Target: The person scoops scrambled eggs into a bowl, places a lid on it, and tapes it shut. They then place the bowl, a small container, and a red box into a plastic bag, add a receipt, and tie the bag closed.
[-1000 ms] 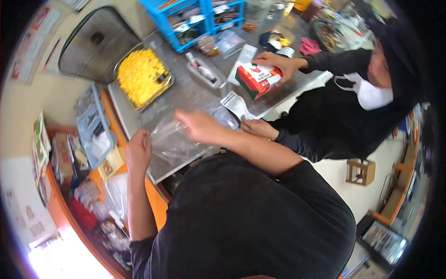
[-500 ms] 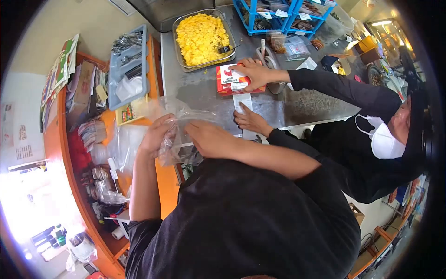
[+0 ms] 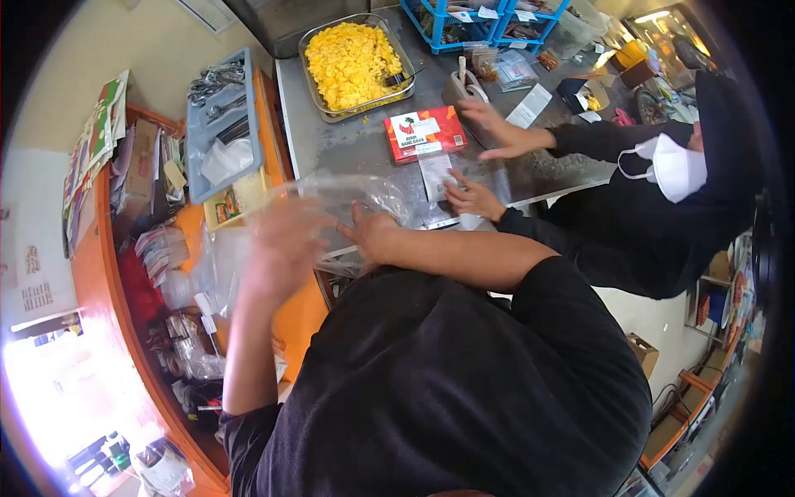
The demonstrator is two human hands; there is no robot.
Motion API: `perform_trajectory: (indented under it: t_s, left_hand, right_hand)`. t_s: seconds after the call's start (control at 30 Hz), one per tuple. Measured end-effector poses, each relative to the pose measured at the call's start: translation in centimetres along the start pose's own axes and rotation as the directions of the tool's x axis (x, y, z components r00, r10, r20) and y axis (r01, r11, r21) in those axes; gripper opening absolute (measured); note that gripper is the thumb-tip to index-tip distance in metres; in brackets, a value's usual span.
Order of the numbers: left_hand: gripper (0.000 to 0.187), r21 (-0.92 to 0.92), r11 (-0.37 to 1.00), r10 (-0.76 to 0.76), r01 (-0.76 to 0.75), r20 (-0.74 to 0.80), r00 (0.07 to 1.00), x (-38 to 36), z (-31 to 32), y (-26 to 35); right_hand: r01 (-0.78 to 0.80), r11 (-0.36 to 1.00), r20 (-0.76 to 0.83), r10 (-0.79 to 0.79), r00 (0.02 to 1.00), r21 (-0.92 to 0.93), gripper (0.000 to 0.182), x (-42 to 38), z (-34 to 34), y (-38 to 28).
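Observation:
A clear plastic bag [image 3: 385,192] is spread at the counter's front edge, close to my body. My right hand [image 3: 373,236] is at the bag, its fingers bent against the film; the fingertips are partly hidden. My left hand [image 3: 286,240] is raised at the bag's left side and smeared by motion, so its fingers do not show clearly. Beyond the bag stands a red and white food box [image 3: 425,134] with a printed paper slip [image 3: 436,176] at its near side. A co-worker's hand [image 3: 476,199] touches the slip, and their other hand [image 3: 501,128] is blurred beside the box.
A glass dish of yellow food [image 3: 411,93] with a dark utensil sits at the back of the metal counter [image 3: 319,145]. Blue baskets [image 3: 435,41] stand behind, near a tape dispenser [image 3: 464,95]. Left are a cutlery tray [image 3: 197,141] and an orange shelf [image 3: 302,340]. The co-worker stands at right.
My left hand has lifted and blurred; my right hand has shifted slightly right with the bag's rim spread wider. The co-worker's upper hand has left the box, uncovering its top.

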State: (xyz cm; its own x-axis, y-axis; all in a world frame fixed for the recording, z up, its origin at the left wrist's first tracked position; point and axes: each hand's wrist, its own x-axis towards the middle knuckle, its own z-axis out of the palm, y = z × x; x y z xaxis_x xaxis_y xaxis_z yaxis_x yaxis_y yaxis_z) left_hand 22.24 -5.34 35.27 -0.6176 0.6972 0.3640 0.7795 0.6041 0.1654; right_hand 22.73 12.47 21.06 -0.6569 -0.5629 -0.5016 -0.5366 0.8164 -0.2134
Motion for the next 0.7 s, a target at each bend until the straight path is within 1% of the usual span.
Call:
perform_trajectory:
  t_s: [0.03, 0.07, 0.1, 0.13, 0.17, 0.2, 0.23, 0.27, 0.3, 0.33, 0.37, 0.4, 0.43, 0.47, 0.5, 0.53, 0.57, 0.6, 0.63, 0.67, 0.7]
  left_hand:
    - [0.026, -0.264, 0.961, 0.115, -0.085, 0.104, 0.988, -0.3, 3.1, 0.3]
    - [0.026, -0.274, 0.954, -0.021, 0.122, 0.344, 0.939, -0.3, 5.2, 1.0]
    - [0.027, -0.232, 0.919, -0.141, 0.320, 0.565, 0.813, -0.6, 7.5, 1.1]
    - [0.027, -0.039, 0.975, -0.146, 0.218, 0.625, 0.767, -2.4, 11.6, -2.1]
    - [0.027, 0.136, 0.988, -0.151, 0.078, 0.681, 0.717, -4.1, 15.6, -5.3]
    - [0.028, -0.034, 0.931, -0.199, 0.363, 0.786, 0.585, -7.1, 19.2, -9.2]
    - [0.030, -0.135, 0.722, -0.243, 0.679, 0.869, 0.431, -9.9, 22.7, -13.1]
    - [0.031, -0.119, 0.455, -0.277, 0.883, 0.923, 0.267, -12.7, 26.0, -16.9]
    - [0.035, -0.007, 0.686, -0.264, 0.728, 0.930, 0.257, -11.7, 25.3, -16.3]
    - [0.040, 0.096, 0.858, -0.250, 0.505, 0.936, 0.246, -10.7, 24.5, -15.8]
    - [0.045, 0.190, 0.953, -0.243, 0.237, 0.945, 0.221, -9.6, 22.6, -14.1]
    - [0.046, -0.066, 0.977, -0.035, 0.205, 0.891, 0.452, -7.2, 18.0, -9.9]
    - [0.047, -0.302, 0.946, 0.153, 0.115, 0.733, 0.663, -3.7, 13.3, -5.8]
    - [0.053, -0.424, 0.899, 0.193, 0.111, 0.609, 0.770, -2.0, 11.1, -3.4]
    - [0.059, -0.542, 0.836, 0.216, 0.089, 0.474, 0.854, -1.3, 9.2, -1.6]
    - [0.062, -0.379, 0.924, 0.096, 0.057, 0.374, 0.923, -0.8, 6.9, -0.5]
    - [0.064, -0.197, 0.979, -0.013, 0.061, 0.239, 0.971, -0.4, 4.9, 0.5]
    - [0.067, -0.006, 0.995, -0.101, 0.102, 0.081, 0.992, -0.5, 4.1, 1.3]
    - [0.064, 0.022, 0.962, -0.274, 0.273, 0.058, 0.960, -2.0, 5.3, 1.0]
    - [0.061, 0.049, 0.897, -0.441, 0.439, 0.033, 0.897, -4.5, 7.5, -0.2]
    - [0.058, 0.073, 0.803, -0.593, 0.591, 0.003, 0.805, -6.5, 9.2, -1.1]
  right_hand:
    - [-0.007, 1.000, 0.051, 0.008, 0.999, -0.027, 0.088, 0.3, 0.0, -0.3]
    - [-0.011, 0.999, 0.101, 0.016, 0.995, -0.054, 0.086, 0.6, 0.0, -0.6]
    - [-0.002, 0.998, 0.173, 0.014, 0.985, -0.069, 0.082, 1.6, 0.8, -0.5]
    - [0.010, 0.997, 0.245, 0.011, 0.969, -0.082, 0.078, 2.0, 1.1, -0.3]
    - [-0.047, 0.999, 0.259, 0.051, 0.965, -0.021, 0.071, 1.3, 1.0, 0.6]
    - [-0.101, 0.994, 0.275, 0.086, 0.958, 0.041, 0.064, 0.0, 1.1, 2.1]
    - [-0.152, 0.983, 0.293, 0.116, 0.949, 0.105, 0.057, -0.8, 1.0, 3.3]
    - [-0.149, 0.986, 0.308, 0.121, 0.944, 0.068, 0.056, -0.6, 0.5, 4.3]
    - [-0.146, 0.989, 0.323, 0.128, 0.938, 0.032, 0.056, -0.3, 0.0, 5.7]
    - [-0.147, 0.989, 0.331, 0.141, 0.933, -0.008, 0.055, 0.2, -0.8, 7.3]
    - [-0.097, 0.995, 0.326, 0.087, 0.941, 0.014, 0.055, -0.1, -2.0, 7.8]
    - [-0.042, 0.998, 0.328, 0.023, 0.944, 0.050, 0.054, -1.2, -3.3, 7.4]
    - [0.012, 0.998, 0.322, -0.033, 0.946, 0.069, 0.054, -1.8, -4.3, 7.8]
    - [-0.020, 0.983, 0.207, -0.019, 0.978, 0.183, 0.051, -2.1, -3.2, 7.9]
    - [-0.014, 0.976, 0.196, -0.030, 0.980, 0.218, 0.049, -3.2, -4.0, 7.0]
    - [-0.005, 0.967, 0.189, -0.045, 0.981, 0.255, 0.047, -4.9, -5.8, 5.8]
    - [0.007, 0.958, 0.185, -0.063, 0.981, 0.285, 0.045, -6.0, -7.1, 5.2]
    - [0.136, 0.913, 0.069, -0.176, 0.982, 0.385, 0.042, -6.7, -7.3, 5.5]
    - [0.271, 0.842, -0.058, -0.276, 0.959, 0.466, 0.038, -7.7, -7.2, 6.3]
    - [0.405, 0.746, -0.189, -0.361, 0.913, 0.528, 0.035, -8.5, -7.2, 7.4]
    - [0.401, 0.657, -0.253, -0.313, 0.916, 0.638, 0.033, -9.0, -7.5, 9.0]
